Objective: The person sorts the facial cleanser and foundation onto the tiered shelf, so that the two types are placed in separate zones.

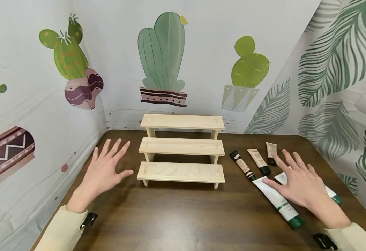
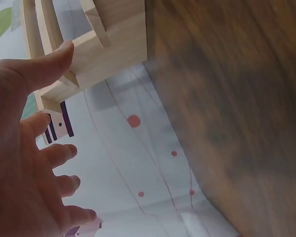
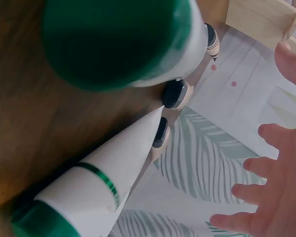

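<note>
A three-step wooden display rack (image 1: 181,146) stands at the middle of the table. My left hand (image 1: 105,170) hovers left of it with fingers spread, holding nothing; in the left wrist view its thumb overlaps the rack. On the right, my right hand (image 1: 303,183) is spread over a group of cosmetic tubes and holds nothing. Below it lie a white tube with a green cap (image 1: 278,202) and a second white, green-capped tube (image 3: 101,177), partly hidden by the hand in the head view. Beyond are a beige BB tube (image 1: 258,160), a small beige tube (image 1: 271,151) and a slim black-capped tube (image 1: 241,164).
The dark brown wooden table (image 1: 170,216) has its back edge against a white cloth (image 1: 120,62) printed with cacti and leaves. More of the cloth hangs along the left and right sides. Black straps (image 1: 89,220) sit on both wrists over cream sleeves (image 1: 61,230).
</note>
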The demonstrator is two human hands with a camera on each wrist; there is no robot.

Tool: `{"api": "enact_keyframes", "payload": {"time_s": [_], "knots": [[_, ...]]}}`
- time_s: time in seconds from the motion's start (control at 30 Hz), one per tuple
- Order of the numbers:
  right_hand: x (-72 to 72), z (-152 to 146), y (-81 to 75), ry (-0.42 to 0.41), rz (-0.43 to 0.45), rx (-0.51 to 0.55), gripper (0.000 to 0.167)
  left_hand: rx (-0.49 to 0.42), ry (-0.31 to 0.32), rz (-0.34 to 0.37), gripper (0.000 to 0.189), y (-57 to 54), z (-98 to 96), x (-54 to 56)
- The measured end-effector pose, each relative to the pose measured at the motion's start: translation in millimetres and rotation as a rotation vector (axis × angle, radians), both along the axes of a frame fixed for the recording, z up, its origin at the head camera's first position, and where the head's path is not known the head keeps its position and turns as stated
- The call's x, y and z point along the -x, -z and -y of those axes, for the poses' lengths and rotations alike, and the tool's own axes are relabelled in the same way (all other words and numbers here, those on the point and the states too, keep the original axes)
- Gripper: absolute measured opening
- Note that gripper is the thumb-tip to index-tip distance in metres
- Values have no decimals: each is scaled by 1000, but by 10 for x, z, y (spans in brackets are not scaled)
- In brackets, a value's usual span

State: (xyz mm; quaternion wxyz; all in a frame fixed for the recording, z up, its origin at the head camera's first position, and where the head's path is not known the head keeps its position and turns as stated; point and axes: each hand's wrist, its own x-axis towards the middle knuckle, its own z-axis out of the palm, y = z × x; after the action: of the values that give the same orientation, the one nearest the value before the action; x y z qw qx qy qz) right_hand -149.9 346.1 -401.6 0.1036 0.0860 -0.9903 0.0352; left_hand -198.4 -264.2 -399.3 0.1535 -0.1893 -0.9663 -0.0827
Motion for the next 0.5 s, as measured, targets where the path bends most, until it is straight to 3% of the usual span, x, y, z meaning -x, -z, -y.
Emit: {"api": "enact_keyframes", "payload": {"time_s": [0.23,0.5], "knots": [[-133,-117,36,-60,-12,7,100,-69,39,88,113,44,-82,24],[-276,-200,88,-99,104,108,99,-231,65,223,117,105,-161,36]]}}
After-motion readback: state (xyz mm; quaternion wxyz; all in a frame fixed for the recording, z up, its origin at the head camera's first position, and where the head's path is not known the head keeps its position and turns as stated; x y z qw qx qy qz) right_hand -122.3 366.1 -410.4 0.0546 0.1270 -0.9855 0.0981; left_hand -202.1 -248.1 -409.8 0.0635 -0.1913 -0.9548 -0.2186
